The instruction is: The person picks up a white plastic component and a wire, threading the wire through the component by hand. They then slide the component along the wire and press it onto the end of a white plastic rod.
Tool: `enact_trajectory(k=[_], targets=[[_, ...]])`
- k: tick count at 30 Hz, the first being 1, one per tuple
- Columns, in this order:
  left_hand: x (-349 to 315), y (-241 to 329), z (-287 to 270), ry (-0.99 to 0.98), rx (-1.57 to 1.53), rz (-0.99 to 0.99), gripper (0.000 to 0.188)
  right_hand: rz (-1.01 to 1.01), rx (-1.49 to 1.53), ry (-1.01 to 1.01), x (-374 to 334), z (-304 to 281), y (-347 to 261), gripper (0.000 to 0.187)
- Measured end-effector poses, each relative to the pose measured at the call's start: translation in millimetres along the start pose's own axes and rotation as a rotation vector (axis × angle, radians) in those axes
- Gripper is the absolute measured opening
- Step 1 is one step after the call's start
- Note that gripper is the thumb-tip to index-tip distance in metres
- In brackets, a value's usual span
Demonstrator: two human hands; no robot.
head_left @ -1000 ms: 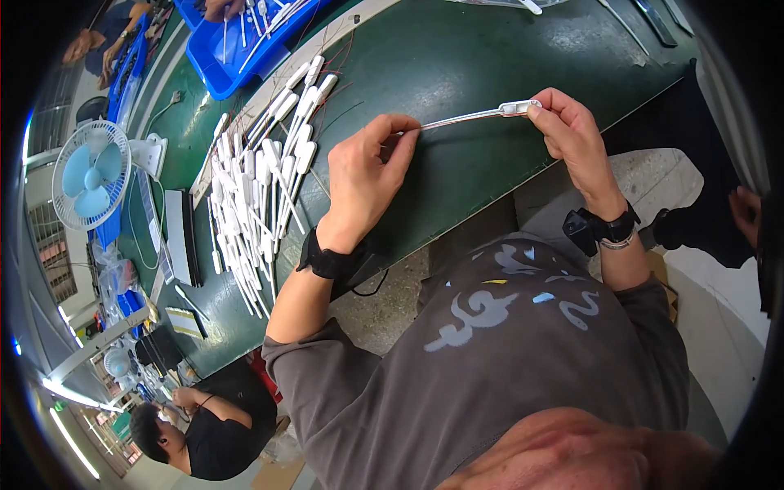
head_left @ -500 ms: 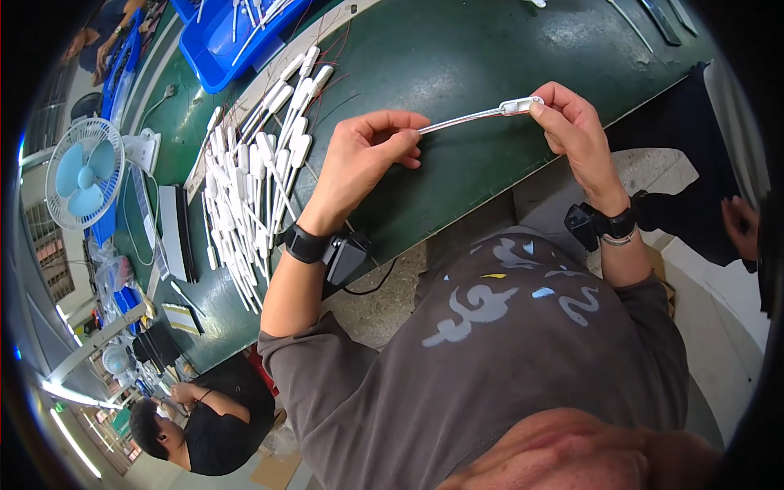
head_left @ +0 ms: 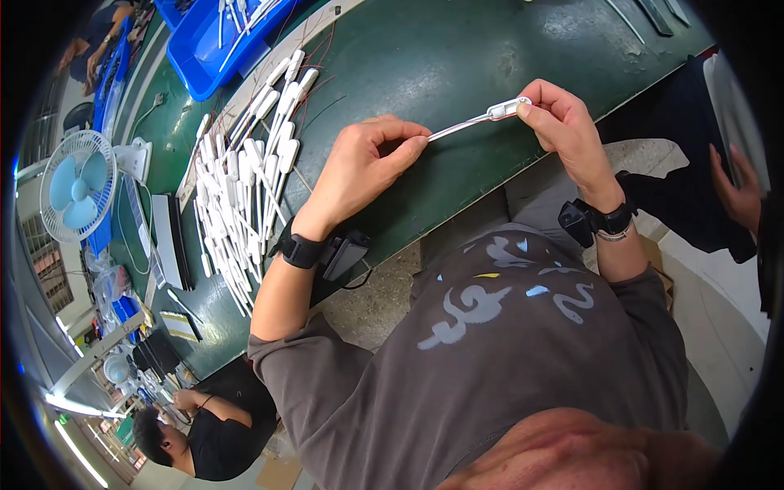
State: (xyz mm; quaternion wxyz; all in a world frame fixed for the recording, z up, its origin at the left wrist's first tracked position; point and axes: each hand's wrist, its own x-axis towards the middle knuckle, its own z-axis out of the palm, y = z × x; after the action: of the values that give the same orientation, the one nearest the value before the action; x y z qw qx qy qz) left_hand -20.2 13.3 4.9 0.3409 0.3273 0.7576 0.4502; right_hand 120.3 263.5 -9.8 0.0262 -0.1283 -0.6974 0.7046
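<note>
closer to the right hand [head_left: 565,131] than a second ago, the left hand [head_left: 363,159] has shifted along the white stick [head_left: 461,127], so a shorter length shows between the two. in the head view, the left hand pinches the thin end between thumb and forefinger, while the right hand grips the wide end [head_left: 501,109] with thumb and fingers. the stick is held above the green desk [head_left: 425,73], its wide end higher in the view. a black band [head_left: 303,251] sits around the left wrist. left of the left hand lies a pile of similar sticks [head_left: 245,188], with thin reddish wires near its upper end. beyond the pile, a blue tray [head_left: 200,82] holds more sticks; farther left stands a fan [head_left: 79,189] with pale blue blades. at the lower left sits a person in black [head_left: 224,441], and near the right edge another person's hand [head_left: 739,192] shows.
</note>
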Motion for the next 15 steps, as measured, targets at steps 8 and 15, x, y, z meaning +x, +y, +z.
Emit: enact_trajectory(k=[8, 15], targets=[[11, 7, 4, -0.045, 0.051, 0.055, 0.026, -0.026, -0.058, -0.003, 1, 2, -1, 0.013], [28, 23, 21, -0.057, 0.101, 0.097, 0.026, -0.011, -0.097, 0.005, 1, 6, -1, 0.014]])
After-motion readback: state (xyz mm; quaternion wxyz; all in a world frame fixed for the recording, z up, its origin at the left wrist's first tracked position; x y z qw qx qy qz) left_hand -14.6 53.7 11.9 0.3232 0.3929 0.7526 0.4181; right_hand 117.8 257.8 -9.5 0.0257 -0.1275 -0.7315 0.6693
